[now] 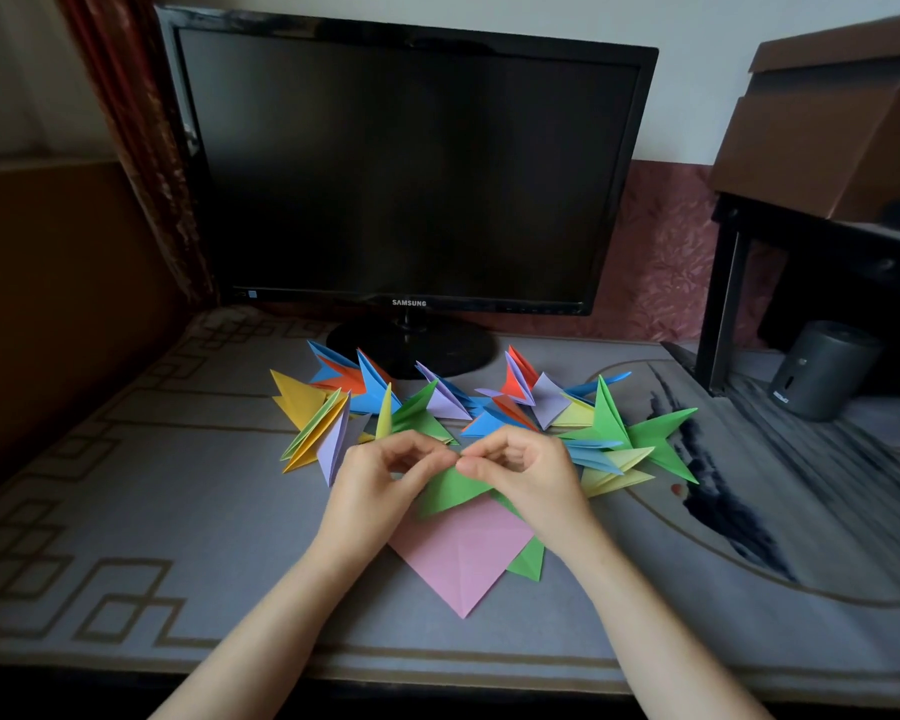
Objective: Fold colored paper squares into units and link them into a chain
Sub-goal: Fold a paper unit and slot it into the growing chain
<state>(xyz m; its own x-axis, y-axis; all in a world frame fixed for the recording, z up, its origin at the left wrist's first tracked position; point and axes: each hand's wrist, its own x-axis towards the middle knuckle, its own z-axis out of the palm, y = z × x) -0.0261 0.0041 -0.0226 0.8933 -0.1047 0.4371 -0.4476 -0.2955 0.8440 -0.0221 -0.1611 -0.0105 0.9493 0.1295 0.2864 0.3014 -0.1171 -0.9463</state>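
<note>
Both hands meet over a green folded paper (pixel 450 492) just above the desk mat. My left hand (pixel 380 478) pinches its upper left edge, and my right hand (pixel 520 472) pinches the top edge beside it, fingers curled. Under the green piece lies a pink paper square (pixel 463 556) with creases, one corner pointing toward me. Another green sheet (pixel 528 561) pokes out from beneath the pink one at the right. Behind my hands spreads a chain of folded units (pixel 489 413) in yellow, blue, orange, purple and green.
A dark Samsung monitor (pixel 409 168) on a round stand (pixel 411 348) stands right behind the paper units. A grey cylinder (pixel 822 368) sits at the right under a black shelf frame (pixel 723 298). A cardboard box (pixel 842 122) rests on the shelf. The patterned mat (pixel 126 511) covers the desk.
</note>
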